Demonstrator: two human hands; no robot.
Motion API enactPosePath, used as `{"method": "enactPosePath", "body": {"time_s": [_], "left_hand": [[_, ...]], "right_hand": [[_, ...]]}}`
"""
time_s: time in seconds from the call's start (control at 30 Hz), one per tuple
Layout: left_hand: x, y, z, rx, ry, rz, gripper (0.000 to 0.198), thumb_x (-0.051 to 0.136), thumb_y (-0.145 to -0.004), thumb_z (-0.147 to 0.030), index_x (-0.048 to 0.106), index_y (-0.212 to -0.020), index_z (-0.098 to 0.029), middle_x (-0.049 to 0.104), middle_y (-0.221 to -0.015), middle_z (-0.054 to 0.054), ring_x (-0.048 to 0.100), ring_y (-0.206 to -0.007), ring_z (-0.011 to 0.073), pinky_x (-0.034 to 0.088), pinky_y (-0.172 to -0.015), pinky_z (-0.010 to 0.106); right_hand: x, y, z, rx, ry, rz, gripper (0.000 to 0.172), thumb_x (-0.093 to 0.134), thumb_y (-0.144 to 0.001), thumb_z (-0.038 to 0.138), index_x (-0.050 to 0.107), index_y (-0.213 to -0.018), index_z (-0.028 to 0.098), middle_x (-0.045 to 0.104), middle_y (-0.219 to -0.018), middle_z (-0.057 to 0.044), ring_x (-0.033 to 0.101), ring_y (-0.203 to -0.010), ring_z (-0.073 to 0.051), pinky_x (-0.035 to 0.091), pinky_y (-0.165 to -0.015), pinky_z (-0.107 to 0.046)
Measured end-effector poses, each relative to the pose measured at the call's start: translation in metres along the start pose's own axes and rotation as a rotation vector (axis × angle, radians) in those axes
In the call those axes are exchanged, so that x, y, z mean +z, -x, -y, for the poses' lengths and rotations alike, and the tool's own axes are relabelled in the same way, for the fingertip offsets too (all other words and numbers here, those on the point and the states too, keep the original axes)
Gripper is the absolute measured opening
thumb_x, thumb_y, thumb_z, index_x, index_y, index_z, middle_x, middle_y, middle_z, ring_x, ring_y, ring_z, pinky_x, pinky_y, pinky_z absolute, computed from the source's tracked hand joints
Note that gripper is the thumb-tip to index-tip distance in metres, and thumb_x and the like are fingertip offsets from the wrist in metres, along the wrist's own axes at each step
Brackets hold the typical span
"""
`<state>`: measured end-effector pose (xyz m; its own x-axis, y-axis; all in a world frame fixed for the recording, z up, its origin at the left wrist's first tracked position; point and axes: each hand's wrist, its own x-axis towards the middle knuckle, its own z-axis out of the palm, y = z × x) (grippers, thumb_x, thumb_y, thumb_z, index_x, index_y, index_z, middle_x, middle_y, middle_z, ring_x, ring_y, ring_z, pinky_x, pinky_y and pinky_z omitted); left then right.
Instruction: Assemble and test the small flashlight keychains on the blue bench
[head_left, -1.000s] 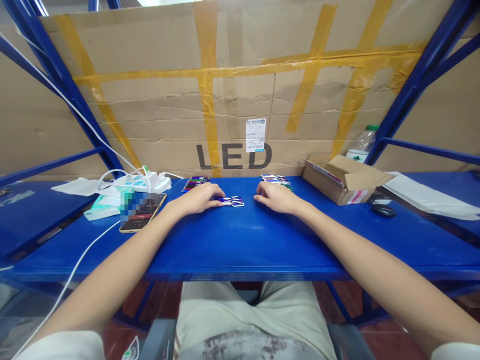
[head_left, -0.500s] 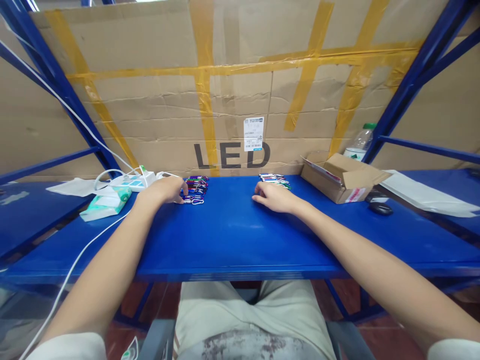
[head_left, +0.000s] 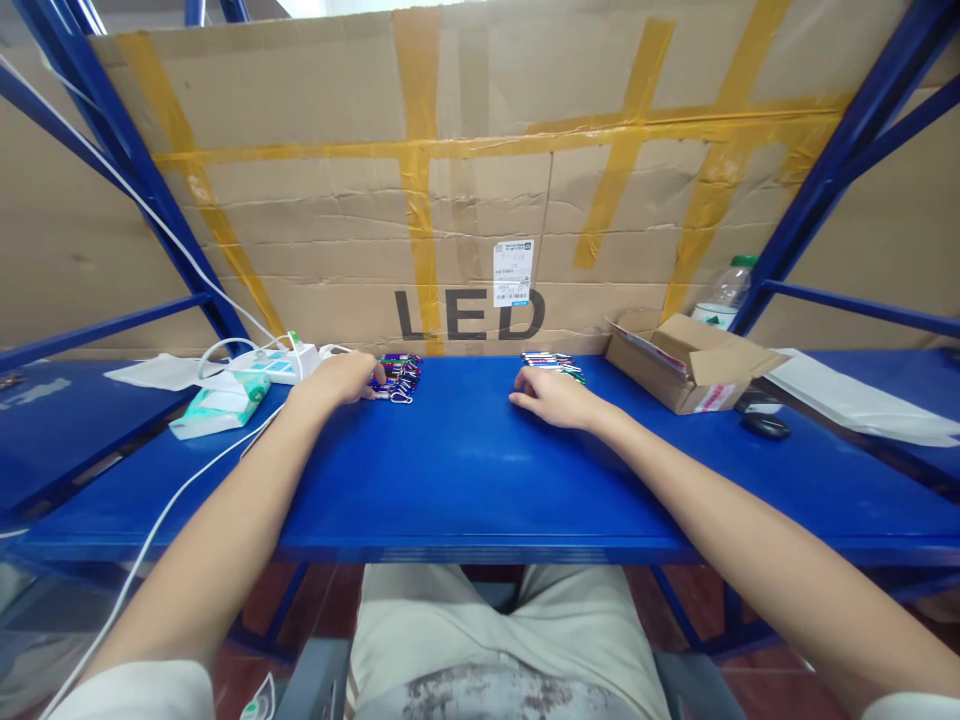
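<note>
On the blue table, my left hand (head_left: 347, 378) rests at the left end of a row of colourful carabiners (head_left: 400, 372), its fingertips at the nearest ones. Whether those fingers grip a carabiner is too small to tell. My right hand (head_left: 553, 397) lies low over the table with fingers curled and slightly apart, holding nothing that shows. Just behind it is a second group of carabiners (head_left: 551, 360), partly hidden by the hand.
An open cardboard box (head_left: 697, 365), a black mouse (head_left: 765, 425) and a bottle (head_left: 724, 295) are at the right. A tissue pack (head_left: 221, 405), a power strip (head_left: 281, 362) and white cables lie left. A large cardboard sheet (head_left: 337, 220) stands behind.
My left hand has shifted slightly at the near end of the left carabiners. The view has moved a little; my right hand stays by the right group.
</note>
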<state>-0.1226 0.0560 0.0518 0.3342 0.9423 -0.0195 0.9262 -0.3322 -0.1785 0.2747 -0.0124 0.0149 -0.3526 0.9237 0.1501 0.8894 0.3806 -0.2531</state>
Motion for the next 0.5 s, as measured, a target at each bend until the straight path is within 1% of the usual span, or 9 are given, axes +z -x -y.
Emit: {"method": "enactPosePath", "body": {"time_s": [0.13,0.3,0.37,0.43,0.5], "left_hand": [[0.000,0.002,-0.007,0.005,-0.007,-0.014,0.034,0.078,-0.082,-0.029,0.085,-0.116,-0.032,0.084,-0.114,0.008,0.077,-0.102,0.0308,0.051,-0.086,0.031],[-0.002,0.009,-0.012,0.004,-0.010,-0.031,0.032,0.078,-0.082,-0.026,0.084,-0.114,-0.030,0.084,-0.112,0.009,0.077,-0.104,0.0326,0.052,-0.088,0.033],[-0.004,0.011,-0.012,0.011,-0.025,-0.062,0.033,0.076,-0.083,-0.024,0.083,-0.115,-0.029,0.084,-0.115,0.010,0.077,-0.107,0.0333,0.053,-0.088,0.033],[-0.007,0.011,-0.012,0.042,-0.023,-0.112,0.031,0.073,-0.088,-0.025,0.082,-0.117,-0.029,0.083,-0.120,0.010,0.076,-0.111,0.0338,0.053,-0.090,0.035],[-0.011,0.009,-0.017,0.100,0.046,-0.167,0.029,0.071,-0.093,-0.031,0.081,-0.120,-0.028,0.082,-0.122,0.010,0.075,-0.112,0.0330,0.054,-0.091,0.036]], "right_hand": [[0.000,-0.001,-0.002,0.009,0.001,-0.001,0.019,0.064,-0.108,0.037,0.067,-0.114,0.019,0.081,-0.113,-0.012,0.074,-0.094,-0.024,0.047,-0.078,-0.032],[0.001,-0.003,-0.006,0.016,0.008,-0.013,0.021,0.063,-0.108,0.039,0.067,-0.113,0.019,0.081,-0.114,-0.012,0.074,-0.094,-0.024,0.047,-0.078,-0.032],[0.001,-0.004,-0.009,0.024,0.010,-0.021,0.020,0.064,-0.108,0.039,0.068,-0.112,0.019,0.081,-0.115,-0.012,0.074,-0.095,-0.025,0.047,-0.078,-0.032],[-0.001,-0.006,-0.013,0.040,0.018,-0.037,0.019,0.063,-0.108,0.038,0.069,-0.111,0.020,0.082,-0.116,-0.012,0.074,-0.098,-0.025,0.047,-0.078,-0.032],[-0.004,-0.007,-0.020,0.065,0.037,-0.072,0.019,0.060,-0.109,0.036,0.069,-0.113,0.020,0.082,-0.119,-0.012,0.075,-0.102,-0.027,0.047,-0.079,-0.033]]}}
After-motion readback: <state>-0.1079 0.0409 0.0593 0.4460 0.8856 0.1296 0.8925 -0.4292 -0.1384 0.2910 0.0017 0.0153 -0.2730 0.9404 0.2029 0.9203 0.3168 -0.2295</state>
